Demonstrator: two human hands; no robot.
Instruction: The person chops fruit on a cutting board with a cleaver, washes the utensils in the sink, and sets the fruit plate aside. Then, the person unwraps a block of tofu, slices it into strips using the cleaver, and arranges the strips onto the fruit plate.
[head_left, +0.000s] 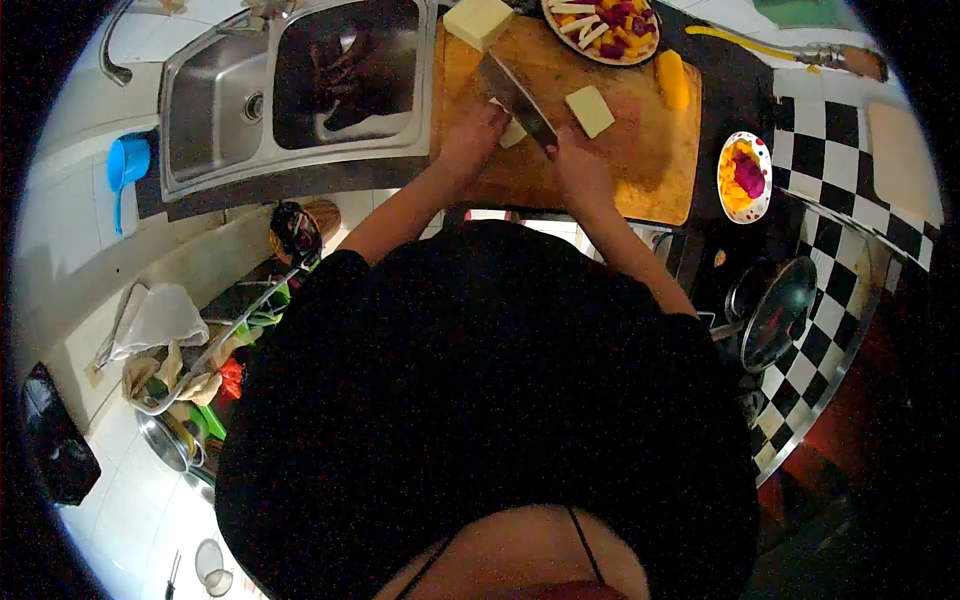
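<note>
My right hand [578, 160] is closed round the handle of a wide-bladed knife [514, 97], whose blade points up and left over the wooden board [640, 170]. Left of the blade, my left hand [478, 137] has its fingers bent at a pale yellow slice [511, 133], partly hidden by the hand and the blade. Another pale slice [590, 111] lies flat to the right of the knife. A thick pale block [478, 22] sits at the board's upper left corner. On the board's right side rests a yellow-orange piece [673, 80].
A plate of mixed cut pieces [603, 28] stands at the board's top edge. Right of the board is a small dotted dish [745, 178], with a lidded pan [780, 315] nearer me. To the left is a double sink [217, 110] holding dark items.
</note>
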